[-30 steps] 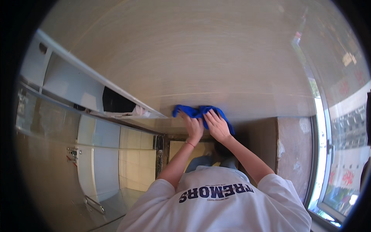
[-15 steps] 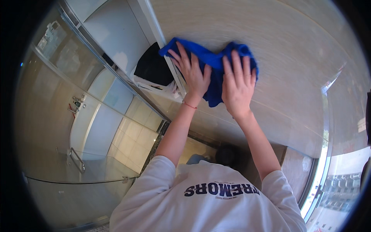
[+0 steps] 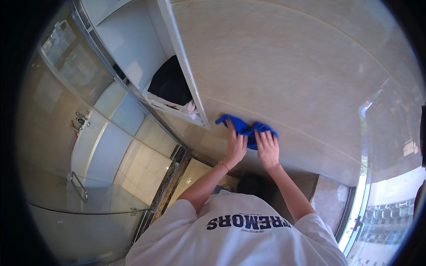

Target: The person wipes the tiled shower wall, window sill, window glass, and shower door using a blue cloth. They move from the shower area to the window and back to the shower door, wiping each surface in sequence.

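Far left of the blue cloth (image 3: 242, 127), a metal handle (image 3: 79, 186) stands out on the glass! Closer, up and left of the cloth, a black bundle (image 3: 172, 82) sits in the white shelf unit (image 3: 126, 35). Here's the left hand (image 3: 237, 148), index finger stretched onto the cloth's left half; whether it pinches fabric, I cannot tell. The cloth lies bunched against the beige wall (image 3: 284, 75), 2 hands on it! The right hand (image 3: 268, 153) covers its right half, fingers straight, unclenched. Far right of the cloth, there's the window (image 3: 386, 217).

Matt cloth (image 3: 242, 127), smooth glossy wall (image 3: 284, 66)
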The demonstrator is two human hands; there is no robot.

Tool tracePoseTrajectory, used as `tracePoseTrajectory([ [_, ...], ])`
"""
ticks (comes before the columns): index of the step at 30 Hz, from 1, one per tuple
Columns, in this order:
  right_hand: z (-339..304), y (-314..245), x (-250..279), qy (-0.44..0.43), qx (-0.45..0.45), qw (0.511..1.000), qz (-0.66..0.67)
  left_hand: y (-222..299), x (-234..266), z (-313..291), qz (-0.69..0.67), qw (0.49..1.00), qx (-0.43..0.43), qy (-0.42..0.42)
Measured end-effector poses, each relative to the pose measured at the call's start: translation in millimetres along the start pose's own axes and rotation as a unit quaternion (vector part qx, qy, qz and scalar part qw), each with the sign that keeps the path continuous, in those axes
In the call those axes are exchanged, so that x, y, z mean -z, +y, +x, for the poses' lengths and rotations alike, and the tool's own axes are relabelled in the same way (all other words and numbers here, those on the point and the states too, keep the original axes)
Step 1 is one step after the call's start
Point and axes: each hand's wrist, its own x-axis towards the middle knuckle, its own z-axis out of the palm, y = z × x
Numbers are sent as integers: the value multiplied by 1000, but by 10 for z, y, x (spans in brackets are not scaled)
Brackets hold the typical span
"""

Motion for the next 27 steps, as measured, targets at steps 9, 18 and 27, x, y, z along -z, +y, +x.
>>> tracePoseTrajectory([
  [9, 784, 311, 1064, 227, -94, 968, -53, 960, 391, 1308, 68, 976, -182, 93],
  [18, -630, 253, 41, -67, -31, 997, 22, 368, -248, -212, 109, 975, -102, -163],
  [27, 479, -62, 450, 143, -87, 982, 85, 764, 278, 752, 79, 994, -70, 15],
])
